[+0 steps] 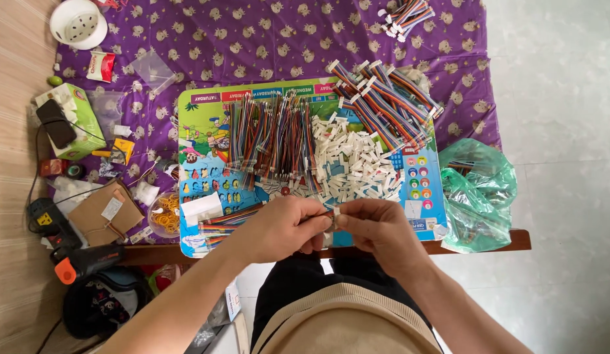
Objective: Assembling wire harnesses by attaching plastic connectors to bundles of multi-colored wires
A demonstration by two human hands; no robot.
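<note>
Both hands meet at lower centre: our left hand [282, 229] and right hand [377, 229] pinch one small white connector [334, 218] between fingertips, just below the white connector pile [357, 164] and rainbow ribbon cables [272, 137] on the tabletop [501, 241].

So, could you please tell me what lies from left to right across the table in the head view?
Tissue box → cardboard packet → rubber bands → upright wire bundles → white connectors → green plastic bag.

Two bare hands [285, 226] [377, 226] were at centre frame, one crumpled green plastic bag [478, 190] at right, and one white perforated round bowl [79, 23] at upper left.
</note>
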